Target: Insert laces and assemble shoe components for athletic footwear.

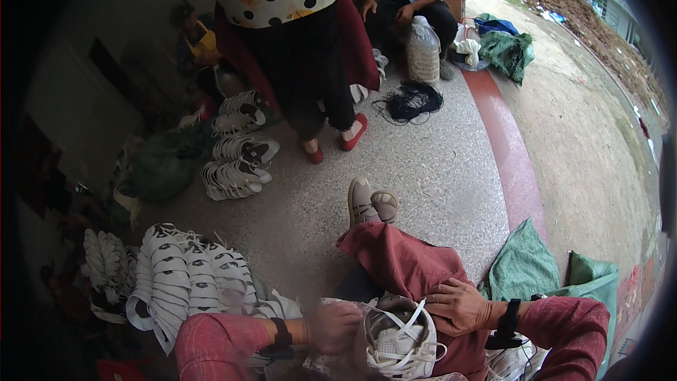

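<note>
In my lap lies a white shoe upper (400,342) with a grey-brown collar, its white laces crossing loosely over the opening. My right hand (455,307) is closed on the upper's right edge, fingers bent against it near a lace. My left hand (335,328) is at the upper's left side; it is blurred and its fingers cannot be made out. Both wrists wear black bands. A dark red cloth (412,261) covers my lap beneath the shoe upper.
Stacked white shoe uppers (190,275) stand at my left, with more stacks (240,162) farther off. Green sacks (525,261) lie to my right. A person in red shoes (352,132) stands ahead; another sits behind a large plastic bottle (423,53). Black cords (410,101) lie on the floor.
</note>
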`<move>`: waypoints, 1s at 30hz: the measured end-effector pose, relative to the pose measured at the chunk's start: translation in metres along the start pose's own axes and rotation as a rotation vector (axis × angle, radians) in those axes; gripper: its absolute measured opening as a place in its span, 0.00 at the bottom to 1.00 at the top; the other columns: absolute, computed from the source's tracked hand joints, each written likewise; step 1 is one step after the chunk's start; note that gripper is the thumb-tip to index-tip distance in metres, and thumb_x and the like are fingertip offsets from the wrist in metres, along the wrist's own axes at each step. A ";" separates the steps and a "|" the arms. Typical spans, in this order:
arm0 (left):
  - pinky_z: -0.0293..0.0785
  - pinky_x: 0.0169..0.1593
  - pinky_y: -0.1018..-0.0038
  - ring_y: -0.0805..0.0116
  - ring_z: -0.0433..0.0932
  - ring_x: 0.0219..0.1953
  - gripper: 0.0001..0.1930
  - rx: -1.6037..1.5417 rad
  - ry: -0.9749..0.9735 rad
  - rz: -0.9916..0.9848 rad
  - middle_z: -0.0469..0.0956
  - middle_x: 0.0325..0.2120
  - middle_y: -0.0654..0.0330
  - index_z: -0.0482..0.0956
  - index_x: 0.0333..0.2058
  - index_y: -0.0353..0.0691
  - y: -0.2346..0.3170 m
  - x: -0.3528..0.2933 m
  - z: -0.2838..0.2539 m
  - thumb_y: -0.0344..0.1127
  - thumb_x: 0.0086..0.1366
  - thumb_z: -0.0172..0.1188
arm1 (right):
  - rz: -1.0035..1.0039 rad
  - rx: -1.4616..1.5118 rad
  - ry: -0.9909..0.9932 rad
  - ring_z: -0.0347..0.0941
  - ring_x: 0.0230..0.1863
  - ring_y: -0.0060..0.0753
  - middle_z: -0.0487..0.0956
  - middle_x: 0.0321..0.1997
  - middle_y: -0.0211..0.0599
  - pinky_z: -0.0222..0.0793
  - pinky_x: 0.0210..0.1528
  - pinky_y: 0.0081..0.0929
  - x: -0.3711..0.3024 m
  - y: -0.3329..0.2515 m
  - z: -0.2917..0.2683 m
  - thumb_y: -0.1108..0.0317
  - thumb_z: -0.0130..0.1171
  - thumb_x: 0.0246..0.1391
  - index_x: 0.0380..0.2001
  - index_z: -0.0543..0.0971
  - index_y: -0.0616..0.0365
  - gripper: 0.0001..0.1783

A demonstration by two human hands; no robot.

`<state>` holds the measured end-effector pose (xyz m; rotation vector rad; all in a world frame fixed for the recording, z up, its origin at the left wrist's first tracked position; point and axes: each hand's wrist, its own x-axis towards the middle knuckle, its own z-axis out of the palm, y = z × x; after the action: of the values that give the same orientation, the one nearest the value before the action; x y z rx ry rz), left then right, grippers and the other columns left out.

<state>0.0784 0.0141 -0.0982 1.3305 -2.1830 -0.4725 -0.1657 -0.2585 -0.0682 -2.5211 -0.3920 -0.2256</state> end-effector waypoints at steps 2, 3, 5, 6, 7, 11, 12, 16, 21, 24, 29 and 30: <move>0.66 0.61 0.56 0.51 0.69 0.55 0.26 0.017 0.015 -0.002 0.73 0.49 0.48 0.78 0.43 0.31 0.003 -0.001 -0.002 0.42 0.46 0.63 | -0.013 -0.011 -0.002 0.75 0.45 0.41 0.81 0.44 0.38 0.68 0.51 0.36 0.001 0.001 0.001 0.64 0.59 0.45 0.41 0.80 0.58 0.19; 0.66 0.61 0.55 0.50 0.70 0.55 0.26 0.030 0.029 -0.003 0.73 0.49 0.48 0.79 0.42 0.31 0.007 0.001 -0.005 0.41 0.46 0.64 | -0.023 -0.020 -0.004 0.75 0.45 0.40 0.81 0.44 0.38 0.68 0.50 0.36 0.003 0.002 0.002 0.64 0.59 0.44 0.41 0.80 0.58 0.18; 0.67 0.60 0.55 0.49 0.71 0.55 0.25 0.024 0.056 -0.034 0.74 0.49 0.47 0.79 0.42 0.31 0.013 0.001 -0.013 0.41 0.45 0.64 | -0.040 -0.025 -0.026 0.74 0.44 0.39 0.80 0.43 0.36 0.67 0.49 0.35 0.009 -0.001 0.000 0.63 0.59 0.42 0.40 0.80 0.57 0.19; 0.68 0.60 0.55 0.48 0.72 0.54 0.25 0.011 0.078 -0.054 0.75 0.49 0.46 0.79 0.41 0.30 0.018 -0.001 -0.015 0.40 0.44 0.65 | -0.045 -0.033 -0.043 0.73 0.42 0.37 0.80 0.43 0.33 0.66 0.48 0.34 0.014 -0.001 -0.001 0.62 0.59 0.40 0.40 0.79 0.57 0.20; 0.69 0.59 0.55 0.47 0.72 0.54 0.25 0.018 0.124 -0.020 0.75 0.48 0.45 0.79 0.40 0.29 0.008 -0.011 0.000 0.39 0.44 0.64 | -0.080 -0.029 -0.052 0.73 0.41 0.37 0.80 0.42 0.34 0.66 0.46 0.34 0.018 -0.002 -0.002 0.63 0.59 0.39 0.39 0.79 0.57 0.20; 0.71 0.55 0.55 0.46 0.74 0.50 0.20 -0.038 0.077 -0.074 0.77 0.42 0.47 0.77 0.35 0.31 -0.003 -0.002 0.004 0.40 0.45 0.62 | -0.032 -0.056 0.019 0.74 0.36 0.40 0.80 0.36 0.36 0.66 0.42 0.37 0.018 -0.011 -0.006 0.65 0.58 0.37 0.30 0.80 0.56 0.14; 0.71 0.55 0.55 0.46 0.74 0.50 0.20 -0.003 0.103 -0.117 0.77 0.42 0.47 0.77 0.35 0.31 0.002 -0.002 0.007 0.40 0.45 0.62 | -0.034 -0.077 0.065 0.74 0.35 0.41 0.80 0.37 0.36 0.66 0.42 0.38 0.016 -0.014 -0.002 0.65 0.57 0.36 0.30 0.80 0.56 0.13; 0.72 0.49 0.56 0.49 0.75 0.44 0.15 0.035 0.292 -0.034 0.77 0.37 0.50 0.76 0.33 0.33 0.011 -0.011 0.017 0.39 0.51 0.59 | -0.114 -0.056 0.097 0.73 0.36 0.43 0.81 0.37 0.36 0.65 0.42 0.40 0.020 -0.018 0.007 0.64 0.57 0.38 0.29 0.81 0.56 0.13; 0.71 0.49 0.61 0.52 0.76 0.43 0.10 -0.132 0.461 -0.627 0.77 0.36 0.52 0.76 0.38 0.39 0.034 0.001 0.037 0.38 0.64 0.54 | 0.010 -0.015 0.102 0.73 0.41 0.48 0.81 0.40 0.41 0.64 0.46 0.43 0.000 -0.034 0.012 0.58 0.52 0.48 0.33 0.81 0.58 0.17; 0.70 0.52 0.61 0.53 0.75 0.47 0.14 -0.153 0.558 -0.647 0.77 0.39 0.53 0.76 0.44 0.40 0.047 0.020 0.031 0.41 0.66 0.52 | 0.234 0.039 0.128 0.72 0.47 0.53 0.81 0.44 0.47 0.60 0.54 0.46 -0.013 -0.044 0.024 0.61 0.37 0.60 0.41 0.79 0.63 0.22; 0.68 0.52 0.67 0.62 0.72 0.44 0.11 -0.296 0.553 -0.442 0.74 0.38 0.54 0.73 0.42 0.33 0.052 0.044 0.027 0.35 0.73 0.46 | 0.133 -0.087 0.217 0.60 0.64 0.58 0.66 0.63 0.55 0.50 0.68 0.54 -0.033 -0.052 0.043 0.71 0.47 0.58 0.64 0.62 0.64 0.30; 0.70 0.48 0.71 0.71 0.72 0.40 0.10 -0.484 0.619 -0.512 0.74 0.38 0.59 0.74 0.41 0.35 0.058 0.049 0.022 0.36 0.73 0.49 | 0.193 0.091 0.220 0.60 0.64 0.59 0.65 0.63 0.55 0.50 0.68 0.51 -0.025 -0.058 0.040 0.74 0.46 0.59 0.64 0.62 0.64 0.29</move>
<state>0.0060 -0.0032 -0.0711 1.4878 -1.1338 -0.6239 -0.2056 -0.1959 -0.0774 -2.3942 -0.0687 -0.3953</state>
